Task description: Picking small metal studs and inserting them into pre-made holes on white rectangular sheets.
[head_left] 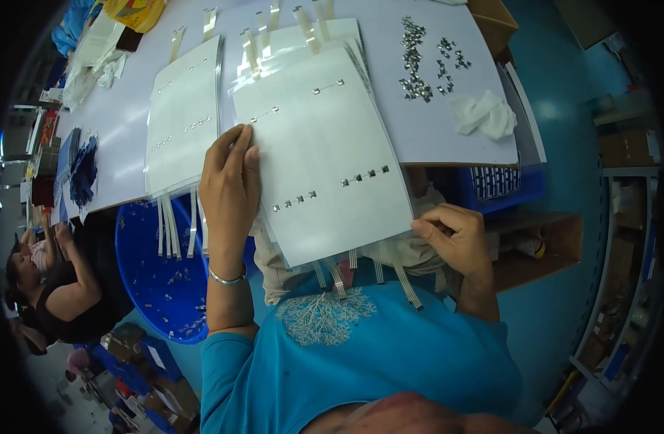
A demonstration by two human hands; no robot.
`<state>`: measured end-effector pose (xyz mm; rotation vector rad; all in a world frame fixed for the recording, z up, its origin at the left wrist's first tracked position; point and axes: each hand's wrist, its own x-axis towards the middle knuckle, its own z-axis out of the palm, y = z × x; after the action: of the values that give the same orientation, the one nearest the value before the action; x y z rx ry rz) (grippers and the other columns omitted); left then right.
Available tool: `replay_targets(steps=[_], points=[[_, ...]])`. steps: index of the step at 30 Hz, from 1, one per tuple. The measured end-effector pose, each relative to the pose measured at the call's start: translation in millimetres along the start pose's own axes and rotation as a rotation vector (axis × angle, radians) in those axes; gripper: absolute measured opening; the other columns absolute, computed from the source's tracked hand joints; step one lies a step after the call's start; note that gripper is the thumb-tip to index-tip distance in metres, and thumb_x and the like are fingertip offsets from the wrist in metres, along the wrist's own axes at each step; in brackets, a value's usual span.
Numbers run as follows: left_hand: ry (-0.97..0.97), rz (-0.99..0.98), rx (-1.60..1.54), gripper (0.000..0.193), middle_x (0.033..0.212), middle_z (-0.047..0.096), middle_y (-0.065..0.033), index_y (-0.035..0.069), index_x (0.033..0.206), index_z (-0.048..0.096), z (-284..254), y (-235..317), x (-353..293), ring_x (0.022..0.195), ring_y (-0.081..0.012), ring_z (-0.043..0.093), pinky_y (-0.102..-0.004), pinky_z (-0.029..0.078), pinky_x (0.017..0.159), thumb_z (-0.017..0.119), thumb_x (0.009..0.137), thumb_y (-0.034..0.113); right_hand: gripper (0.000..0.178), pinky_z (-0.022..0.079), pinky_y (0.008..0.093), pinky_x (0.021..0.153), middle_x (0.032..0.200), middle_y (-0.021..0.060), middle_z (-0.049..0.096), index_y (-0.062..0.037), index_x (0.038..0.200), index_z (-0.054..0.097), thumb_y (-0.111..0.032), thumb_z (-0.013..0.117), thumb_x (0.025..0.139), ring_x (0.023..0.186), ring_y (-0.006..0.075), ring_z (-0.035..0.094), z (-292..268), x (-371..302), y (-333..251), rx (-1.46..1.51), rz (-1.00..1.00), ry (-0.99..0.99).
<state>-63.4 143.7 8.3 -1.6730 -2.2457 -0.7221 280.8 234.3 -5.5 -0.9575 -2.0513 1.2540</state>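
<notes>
"What did the head view show you?"

"A white sheet bearing rows of metal fittings lay overhanging the near edge of the table. I saw the right hand pinching the sheet's near right corner; the left hand lay along its left margin, though I couldn't tell whether it gripped."

"What worried you?"

"That overhang. Had either hold slackened, I judged, the sheet could have slid off the table. A sideways tug might have snagged the flat ribbon tails hanging beyond the table's near edge."
</notes>
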Motion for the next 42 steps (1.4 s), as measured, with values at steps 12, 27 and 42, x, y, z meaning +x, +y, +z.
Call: replay_targets(steps=[12, 27, 42], points=[[-0.219, -0.22, -0.246, 0.027, 0.074, 0.067, -0.011, 0.003, 0.083, 0.073, -68, 35, -96, 0.061, -0.0264, 0.067, -0.0366, 0.05, 0.057, 0.08, 0.1, 0.022, 0.032, 0.051, 0.0272, 0.053, 0.065, 0.0053, 0.073, 0.0003, 0.082, 0.078, -0.026, 0.086, 0.099, 0.06, 0.007, 0.067, 4, -15, -5, 0.117, 0.158, -0.057], [-0.433, -0.71, -1.079, 0.032, 0.066, 0.071, -0.0053, 0.0, 0.08, 0.074, -61, 37, -137, 0.055, -0.0074, 0.065, -0.0227, 0.05, 0.046, 0.083, 0.102, 0.021, 0.04, 0.044, 0.0268, 0.048, 0.063, 0.0079, 0.072, 0.0021, 0.073, 0.073, -0.023, 0.079, 0.104, 0.054, 0.0077, 0.064, 9, -16, 7, -0.181, -0.008, 0.033], [-0.433, -0.575, -1.36, 0.037, 0.098, 0.081, -0.0112, -0.001, 0.122, 0.067, -85, 42, -120, 0.058, -0.0119, 0.073, -0.0222, 0.054, 0.051, 0.056, 0.118, 0.034, 0.021, 0.037, 0.0198, 0.049, 0.073, 0.0036, 0.071, -0.0001, 0.09, 0.074, -0.014, 0.079, 0.104, 0.055, 0.0026, 0.053, 5, -15, -3, 0.422, 0.098, 0.013]])
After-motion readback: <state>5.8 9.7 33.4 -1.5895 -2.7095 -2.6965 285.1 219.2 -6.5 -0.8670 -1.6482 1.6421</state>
